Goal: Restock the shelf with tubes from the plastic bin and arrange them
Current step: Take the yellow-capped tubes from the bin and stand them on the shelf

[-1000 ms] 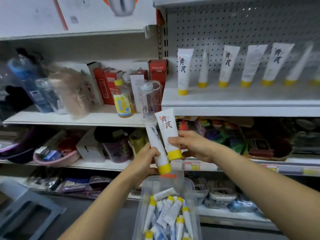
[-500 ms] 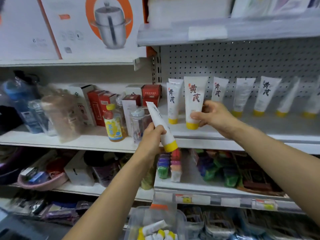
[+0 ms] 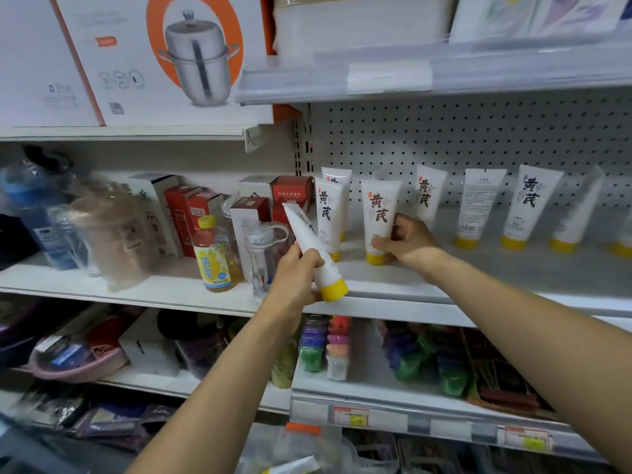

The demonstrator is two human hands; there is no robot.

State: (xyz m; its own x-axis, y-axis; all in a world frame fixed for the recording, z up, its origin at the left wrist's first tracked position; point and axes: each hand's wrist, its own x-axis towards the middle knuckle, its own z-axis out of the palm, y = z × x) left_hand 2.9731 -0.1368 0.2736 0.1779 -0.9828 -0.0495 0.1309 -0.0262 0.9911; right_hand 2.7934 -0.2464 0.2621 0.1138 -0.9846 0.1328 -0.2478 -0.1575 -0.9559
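Tubes (image 3: 531, 206) stand on the shelf (image 3: 513, 268), bottles (image 3: 213, 254) to their left.

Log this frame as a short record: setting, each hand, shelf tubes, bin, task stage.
setting: store aisle, pegboard-backed shelf
left hand: grips a tilted tube, yellow cap lowermost, in front of the shelf edge
right hand: holds an upright tube standing cap-down on the shelf
other tubes: several stand cap-down along the shelf, most to the right
plastic bin: at the bottom edge, a tube visible inside
stage: upright tube on the shelf, tilted tube not yet shelved
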